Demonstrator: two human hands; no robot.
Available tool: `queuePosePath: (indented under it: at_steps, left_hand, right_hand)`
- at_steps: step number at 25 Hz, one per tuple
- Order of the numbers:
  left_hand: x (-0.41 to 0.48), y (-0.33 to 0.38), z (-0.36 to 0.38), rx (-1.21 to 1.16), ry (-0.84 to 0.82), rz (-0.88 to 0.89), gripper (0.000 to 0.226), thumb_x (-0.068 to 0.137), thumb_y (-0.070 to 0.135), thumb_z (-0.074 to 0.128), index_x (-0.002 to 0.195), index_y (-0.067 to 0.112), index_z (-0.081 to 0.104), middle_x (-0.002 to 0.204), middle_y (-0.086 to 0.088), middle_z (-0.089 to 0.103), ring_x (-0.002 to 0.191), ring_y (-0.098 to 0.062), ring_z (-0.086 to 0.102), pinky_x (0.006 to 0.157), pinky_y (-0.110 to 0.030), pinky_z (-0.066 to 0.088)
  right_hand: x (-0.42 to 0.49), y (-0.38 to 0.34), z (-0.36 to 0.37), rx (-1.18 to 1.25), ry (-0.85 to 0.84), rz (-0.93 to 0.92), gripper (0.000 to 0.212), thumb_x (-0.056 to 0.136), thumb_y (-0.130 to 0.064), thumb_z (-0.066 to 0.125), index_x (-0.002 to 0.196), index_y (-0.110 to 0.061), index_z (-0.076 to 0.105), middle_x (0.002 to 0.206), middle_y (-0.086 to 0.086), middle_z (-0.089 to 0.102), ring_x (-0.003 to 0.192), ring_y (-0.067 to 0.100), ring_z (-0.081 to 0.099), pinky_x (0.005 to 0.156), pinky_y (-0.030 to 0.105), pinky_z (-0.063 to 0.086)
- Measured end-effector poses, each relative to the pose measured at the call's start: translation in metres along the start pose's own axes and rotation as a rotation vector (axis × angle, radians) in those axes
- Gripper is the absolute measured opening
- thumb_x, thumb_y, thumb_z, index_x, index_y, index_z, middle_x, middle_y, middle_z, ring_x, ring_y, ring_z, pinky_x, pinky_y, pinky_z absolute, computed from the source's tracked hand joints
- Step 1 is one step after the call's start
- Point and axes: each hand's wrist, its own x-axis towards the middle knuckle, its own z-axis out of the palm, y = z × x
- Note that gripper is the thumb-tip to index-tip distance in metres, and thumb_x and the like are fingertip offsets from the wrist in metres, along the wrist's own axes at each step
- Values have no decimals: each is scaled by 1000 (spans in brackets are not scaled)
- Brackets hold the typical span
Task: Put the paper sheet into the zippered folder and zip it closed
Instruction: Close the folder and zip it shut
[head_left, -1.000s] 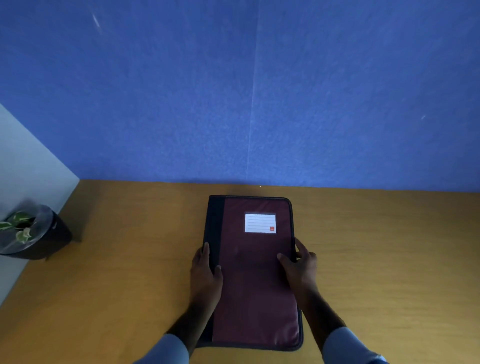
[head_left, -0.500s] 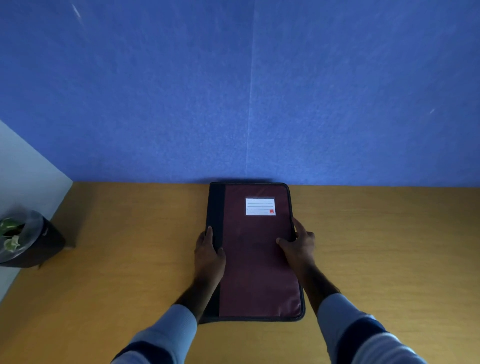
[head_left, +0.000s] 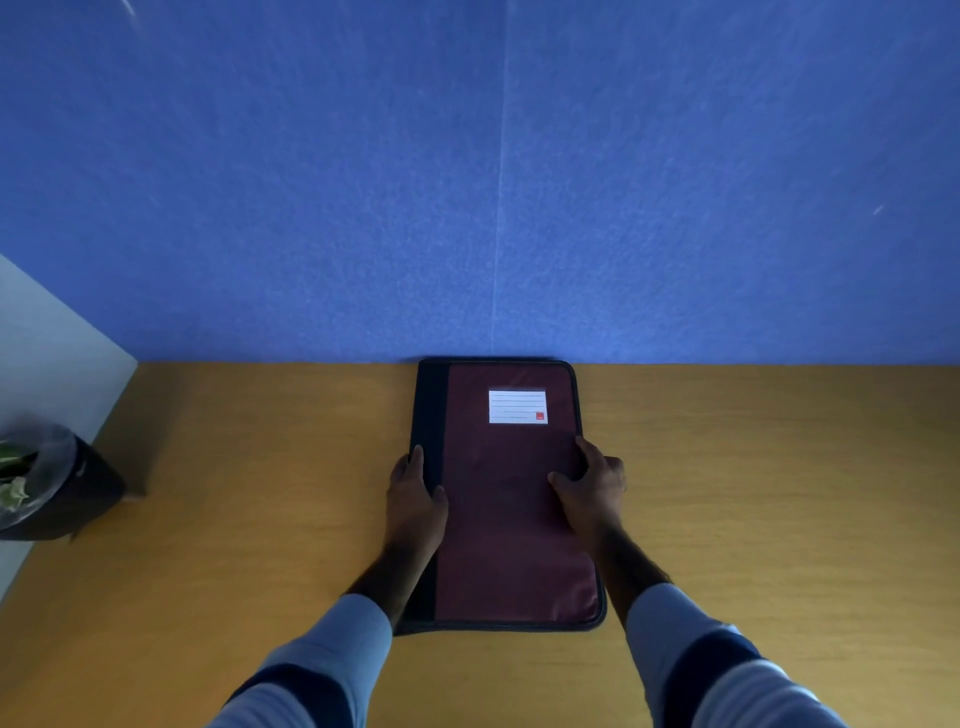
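A maroon zippered folder (head_left: 511, 525) with a black spine and a white label lies shut and flat on the wooden table (head_left: 234, 519), its far edge against the blue wall. My left hand (head_left: 415, 499) grips the folder's left spine edge. On the right edge rests my right hand (head_left: 592, 486), thumb on the cover and fingers over the side. No paper sheet shows.
A blue partition wall (head_left: 493, 182) stands right behind the table. At the far left, beside a white panel, sits a dark pot (head_left: 57, 488) with a green plant wrapped in clear plastic.
Both hands have pushed the folder away from me until its far edge reached the blue wall. The hands keep the same hold on its sides.
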Motion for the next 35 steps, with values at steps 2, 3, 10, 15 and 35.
queuePosePath:
  at_steps: [2,3,10,15,35]
  left_hand:
    - [-1,-4,-1,51,-2,30,69,101,15,54,160,11,20,165,-14,23,152,-26,25,125,-41,24]
    - [-3,-7,-2,91,6,60,67,102,18,52,161,12,19,167,-13,20,154,-26,22,125,-39,22]
    - [-27,-31,13,475,-7,390,68,107,42,34,162,17,4,169,-5,-12,157,-22,-7,128,-37,5]
    - [-27,-38,15,402,10,269,76,103,52,36,163,18,2,170,-4,-14,157,-22,-8,126,-37,13]
    - [-23,-28,-4,528,-60,277,84,102,61,27,160,14,-11,168,-5,-21,157,-21,-12,128,-35,5]
  right_hand:
    - [-5,-1,1,-88,10,-29,75,87,-32,73,154,-25,40,141,13,44,131,31,41,107,45,41]
    - [-9,-2,2,-174,18,-57,75,89,-36,70,155,-23,37,145,13,42,133,32,40,110,47,39]
    - [-52,18,34,-681,-16,-435,83,99,-70,17,163,-20,-1,170,4,-11,156,24,-16,126,47,-8]
    - [-56,30,39,-695,12,-345,87,93,-77,11,162,-24,-4,168,4,-17,156,23,-17,126,52,0]
    - [-66,11,10,-749,-2,-425,92,93,-72,6,162,-12,5,170,10,-2,156,27,-10,125,44,-8]
